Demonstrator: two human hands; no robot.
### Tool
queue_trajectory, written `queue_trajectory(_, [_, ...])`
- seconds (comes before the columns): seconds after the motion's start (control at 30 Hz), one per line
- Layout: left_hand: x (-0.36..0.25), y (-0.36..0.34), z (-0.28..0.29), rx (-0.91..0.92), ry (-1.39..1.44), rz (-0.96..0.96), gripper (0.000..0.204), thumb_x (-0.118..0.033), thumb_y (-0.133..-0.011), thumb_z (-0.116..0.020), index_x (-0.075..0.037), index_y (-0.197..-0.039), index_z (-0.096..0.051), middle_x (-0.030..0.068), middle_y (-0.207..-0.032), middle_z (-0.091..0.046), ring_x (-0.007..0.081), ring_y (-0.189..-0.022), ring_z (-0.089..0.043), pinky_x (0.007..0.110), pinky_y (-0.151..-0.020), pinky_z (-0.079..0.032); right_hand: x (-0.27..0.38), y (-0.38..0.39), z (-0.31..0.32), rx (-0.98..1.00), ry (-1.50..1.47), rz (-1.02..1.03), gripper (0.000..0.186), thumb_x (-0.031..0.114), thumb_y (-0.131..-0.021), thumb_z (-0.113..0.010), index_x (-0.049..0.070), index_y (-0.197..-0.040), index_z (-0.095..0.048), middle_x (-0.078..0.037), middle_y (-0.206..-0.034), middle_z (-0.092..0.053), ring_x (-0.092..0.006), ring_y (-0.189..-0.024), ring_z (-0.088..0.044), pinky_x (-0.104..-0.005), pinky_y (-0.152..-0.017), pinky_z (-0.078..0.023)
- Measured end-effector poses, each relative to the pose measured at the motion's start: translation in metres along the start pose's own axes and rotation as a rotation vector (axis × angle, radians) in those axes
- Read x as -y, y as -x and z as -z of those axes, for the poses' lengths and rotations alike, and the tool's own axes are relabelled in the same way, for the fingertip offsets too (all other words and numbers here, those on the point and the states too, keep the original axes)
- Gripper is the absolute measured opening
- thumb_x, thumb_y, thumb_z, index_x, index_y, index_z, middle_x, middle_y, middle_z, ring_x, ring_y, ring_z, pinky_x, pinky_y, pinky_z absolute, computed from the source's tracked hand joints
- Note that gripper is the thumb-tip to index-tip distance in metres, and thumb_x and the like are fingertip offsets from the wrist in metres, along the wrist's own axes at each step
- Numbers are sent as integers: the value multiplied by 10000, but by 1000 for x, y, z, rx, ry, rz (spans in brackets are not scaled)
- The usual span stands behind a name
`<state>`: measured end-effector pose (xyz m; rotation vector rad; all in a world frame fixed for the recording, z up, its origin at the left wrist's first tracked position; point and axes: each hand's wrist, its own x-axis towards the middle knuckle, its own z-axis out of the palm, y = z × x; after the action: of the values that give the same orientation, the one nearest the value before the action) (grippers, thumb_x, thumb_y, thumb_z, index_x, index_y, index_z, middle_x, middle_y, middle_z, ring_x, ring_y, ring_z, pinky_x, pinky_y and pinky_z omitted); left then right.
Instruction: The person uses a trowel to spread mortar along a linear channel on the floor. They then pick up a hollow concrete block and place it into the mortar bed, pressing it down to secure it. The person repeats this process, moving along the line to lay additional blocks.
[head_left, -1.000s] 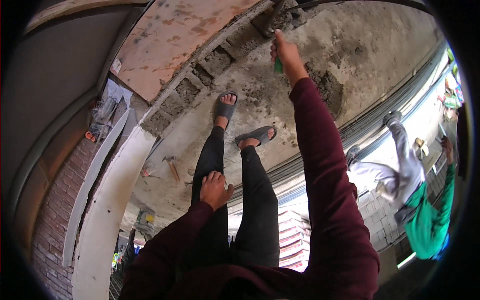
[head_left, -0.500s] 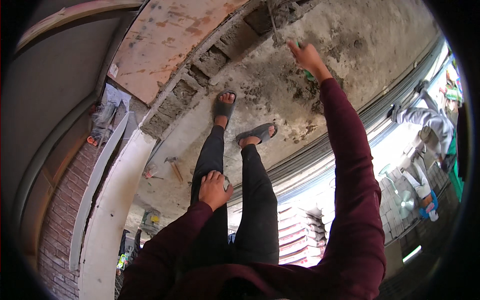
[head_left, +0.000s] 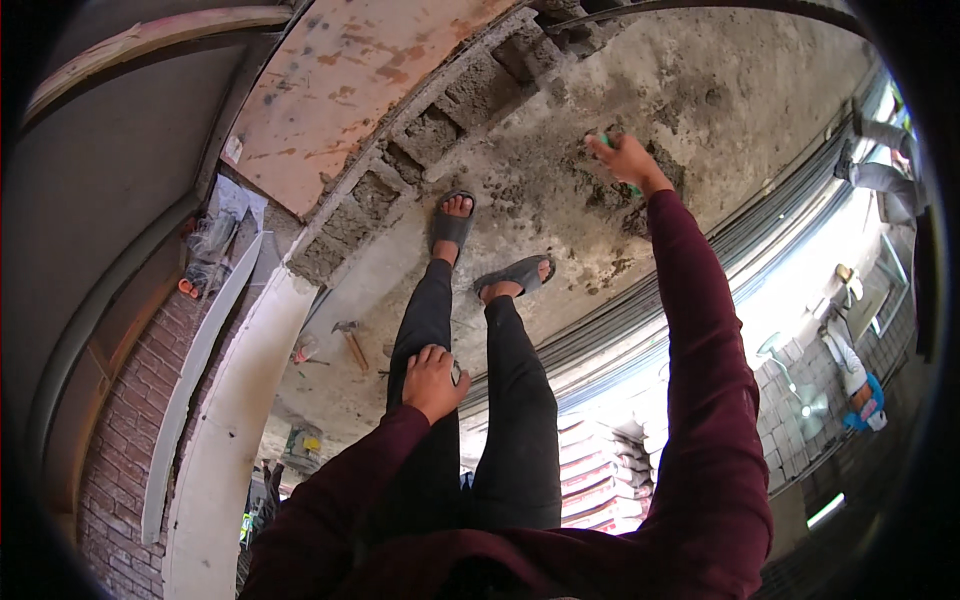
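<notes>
My right hand (head_left: 625, 165) is closed on a green-handled tool (head_left: 607, 140), held over a dark patch of loose mortar (head_left: 640, 215) on the concrete floor (head_left: 760, 100). The tool's working end cannot be made out. Diagonally across the upper middle runs a row of rough concrete blocks (head_left: 430, 135), alongside a stained board (head_left: 310, 90). My left hand (head_left: 430, 382) rests on my left leg (head_left: 418, 315), fingers spread and slightly bent. My sandalled feet stand beside the blocks.
A hammer (head_left: 354, 345) lies left of my legs. A white ledge (head_left: 235, 390) borders brickwork. Long grey strips (head_left: 570, 340) curve across the right, with stacked sacks (head_left: 595, 470) beyond. A co-worker in grey trousers (head_left: 880, 175) and a fan (head_left: 810, 405) are at far right.
My right hand has moved right, then down, from the blocks to the mortar patch, still holding the tool. The co-worker has shifted up and toward the right rim. My left hand stays on the leg.
</notes>
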<state>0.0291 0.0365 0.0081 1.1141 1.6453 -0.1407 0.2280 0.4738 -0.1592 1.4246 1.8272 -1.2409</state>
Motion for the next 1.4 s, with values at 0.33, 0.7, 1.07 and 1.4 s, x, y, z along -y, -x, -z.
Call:
queue_trajectory(0.33, [-4, -4, 7, -13, -28, -4, 397, -333, -809, -640, 19, -993, -622, 166, -1165, -594, 307, -1185, -499, 440, -976, -385, 137, -41, -63, -137, -931, 77, 501, 488, -951, -540, 16, -786, -578, -35, -606, -524, -150, -499, -471, -318, -504, -408])
queue_trajectory(0.7, [-16, -12, 19, -84, -55, -44, 392, -345, -809, -638, 23, -943, -622, 169, -1122, -600, 315, -1154, -511, 450, -964, -393, 223, -24, -104, -262, -1685, -64, 489, 521, -957, -509, 81, -744, -485, -24, -594, -457, -148, -498, -452, -316, -471, -395])
queue_trajectory(1.07, [-42, -25, 36, -8, -162, -9, 433, -372, -833, -594, 2, -1048, -633, 134, -1111, -582, 285, -1169, -484, 432, -973, -373, 85, 109, -112, 84, -754, -84, 537, 504, -942, -529, -4, -790, -619, -100, -595, -560, -207, -550, -547, -376, -549, -419])
queue_trajectory(1.4, [-125, -60, 51, 56, -236, 232, 605, -382, -843, -602, 22, -1283, -508, 168, -1263, -535, 333, -1195, -483, 484, -1023, -384, -142, 294, -144, -477, -261, -153, 299, 357, -901, -566, 109, -1045, -648, -256, -912, -639, -444, -799, -616, -502, -688, -488])
